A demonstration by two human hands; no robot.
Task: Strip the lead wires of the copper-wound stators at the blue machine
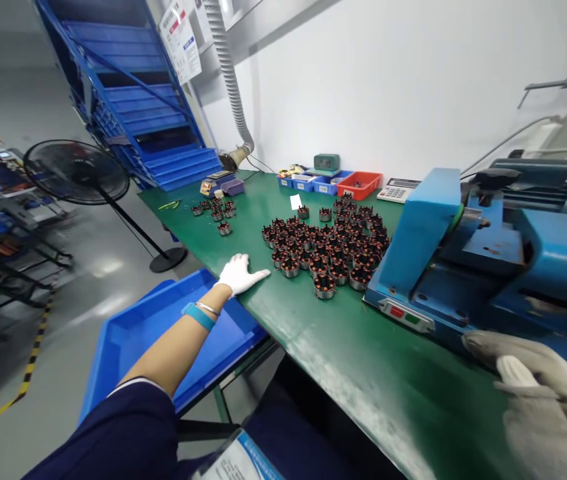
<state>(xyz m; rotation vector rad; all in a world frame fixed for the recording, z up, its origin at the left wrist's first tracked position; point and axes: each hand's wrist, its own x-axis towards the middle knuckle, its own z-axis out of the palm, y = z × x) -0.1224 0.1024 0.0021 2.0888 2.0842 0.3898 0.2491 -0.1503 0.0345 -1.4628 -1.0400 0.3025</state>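
My left hand (239, 275), in a white glove, rests at the near edge of the green table (308, 333), thumb and fingers apart, holding nothing. To its right stand many motor stators (324, 287) with copper windings and black tops, crowded together. My right hand (538, 380), in a greyish glove, is by the front base of a blue bench machine (418, 233). Its forefinger stretches toward the machine and its thumb lies below; no object shows in it, though its far fingers are hidden. Red and green buttons (404, 315) sit on the machine's front.
An empty-looking blue bin (113, 340) stands below the table's left edge. A smaller stator group (217, 212) lies farther back. Behind are a red tray (363, 193), blue trays (324, 189) and a calculator (396, 192). A fan (78, 172) and blue rack (128, 87) stand left.
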